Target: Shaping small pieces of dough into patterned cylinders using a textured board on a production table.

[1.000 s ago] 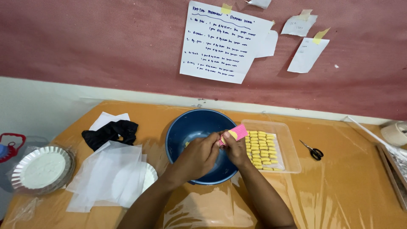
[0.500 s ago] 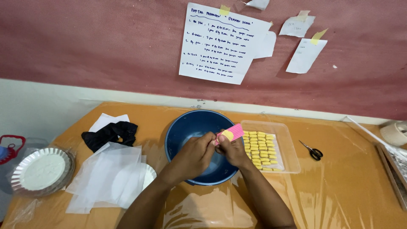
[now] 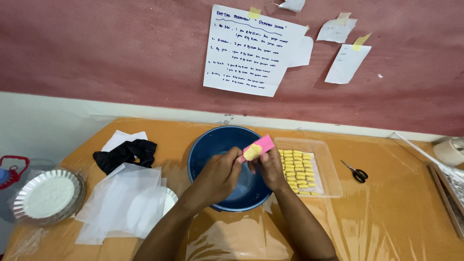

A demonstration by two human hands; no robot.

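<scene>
Both of my hands meet over a dark blue bowl (image 3: 211,145) on the orange table. My right hand (image 3: 268,166) holds a flat pink scraper (image 3: 263,143) with a lump of yellow dough (image 3: 252,152) on its lower end. My left hand (image 3: 220,175) pinches at that dough with its fingertips. Just right of the bowl lies a clear plastic tray (image 3: 328,169) holding rows of several small yellow dough pieces (image 3: 296,169).
White paper sheets (image 3: 121,198) and a black cloth (image 3: 126,152) lie left of the bowl. A foil pan of white powder (image 3: 47,197) sits at the far left. Black scissors (image 3: 355,172) lie right of the tray, a tape roll (image 3: 449,151) at the right edge. Paper notes hang on the red wall.
The pink scraper has tilted and shifted slightly left over the bowl. My left fingers have closed onto the yellow dough at its end.
</scene>
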